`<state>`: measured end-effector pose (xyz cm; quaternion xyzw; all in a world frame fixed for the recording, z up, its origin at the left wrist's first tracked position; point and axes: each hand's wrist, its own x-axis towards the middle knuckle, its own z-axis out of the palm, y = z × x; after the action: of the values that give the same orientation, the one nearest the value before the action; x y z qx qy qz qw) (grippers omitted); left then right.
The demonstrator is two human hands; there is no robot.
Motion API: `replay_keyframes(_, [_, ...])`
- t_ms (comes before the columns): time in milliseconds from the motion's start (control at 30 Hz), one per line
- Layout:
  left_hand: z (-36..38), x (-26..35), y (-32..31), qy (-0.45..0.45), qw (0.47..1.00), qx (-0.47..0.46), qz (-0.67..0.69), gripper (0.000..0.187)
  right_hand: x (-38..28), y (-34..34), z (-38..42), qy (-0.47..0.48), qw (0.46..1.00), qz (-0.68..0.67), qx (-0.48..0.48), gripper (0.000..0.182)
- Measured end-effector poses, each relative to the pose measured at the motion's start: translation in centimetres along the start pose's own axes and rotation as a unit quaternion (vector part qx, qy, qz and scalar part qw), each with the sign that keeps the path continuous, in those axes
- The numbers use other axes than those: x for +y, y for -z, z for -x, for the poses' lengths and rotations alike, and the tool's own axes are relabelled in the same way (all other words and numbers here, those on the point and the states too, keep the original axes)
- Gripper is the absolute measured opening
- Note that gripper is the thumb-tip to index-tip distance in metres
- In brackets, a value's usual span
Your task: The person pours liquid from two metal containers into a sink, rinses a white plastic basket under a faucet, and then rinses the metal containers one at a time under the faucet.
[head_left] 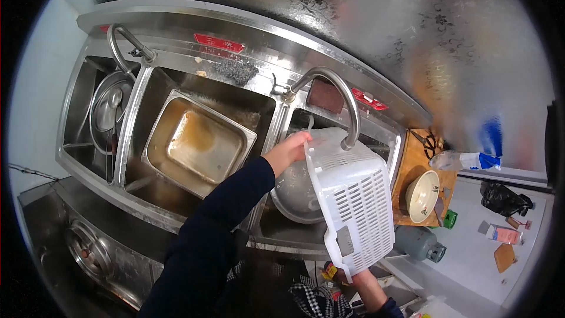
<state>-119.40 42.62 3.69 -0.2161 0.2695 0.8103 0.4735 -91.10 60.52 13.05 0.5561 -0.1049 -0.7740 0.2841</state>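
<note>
A white slotted plastic basket is tilted on its side over the right sink basin, under the curved faucet. My left hand grips its rim at the far end, fingers wrapped over the edge. At the near end my right hand holds the rim from below; its fingers are partly hidden. Beneath the basket, a round metal bowl sits in the right basin, partly covered by it.
A rectangular steel pan with brownish liquid lies in the middle basin. The left basin holds a metal bowl and a ladle. On the right, a wooden board bears a cream bowl and scissors. A gas cylinder lies below.
</note>
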Motion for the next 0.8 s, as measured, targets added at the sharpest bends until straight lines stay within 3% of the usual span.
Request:
replay_keyframes(100, [-1.0,-0.2,0.0,0.042,0.999,0.031,-0.007,0.026,0.1,0.3,0.6,0.007,1.000,0.007,0.007,0.045])
replay_keyframes(200, [-2.0,0.0,0.2,0.157,0.980,0.117,0.041,0.027,0.5,1.4,1.9,0.020,1.000,0.018,0.015,0.046])
replay_keyframes(300, [-2.8,-1.2,0.9,0.126,0.989,0.069,0.016,0.031,1.0,2.8,3.7,0.041,0.998,0.034,0.029,0.046])
replay_keyframes(400, [-3.7,-1.7,1.1,0.126,0.988,-0.008,0.084,0.040,1.3,3.7,5.3,0.061,0.996,0.052,0.040,0.047])
replay_keyframes(500, [-4.1,-1.4,0.2,0.162,0.975,0.101,0.115,0.048,1.1,5.0,6.6,0.086,0.992,0.072,0.051,0.048])
replay_keyframes(600, [-3.3,-2.5,-0.8,0.051,0.979,0.168,0.103,0.050,0.2,6.4,8.2,0.128,0.984,0.110,0.064,0.049])
replay_keyframes(700, [2.0,-2.3,-4.1,-0.042,0.972,0.231,-0.029,0.045,-1.3,8.1,9.7,0.177,0.968,0.162,0.076,0.049])
replay_keyframes(800, [5.6,-3.1,-4.2,-0.113,0.976,0.181,-0.042,0.039,-3.6,9.6,10.7,0.234,0.943,0.220,0.089,0.050])
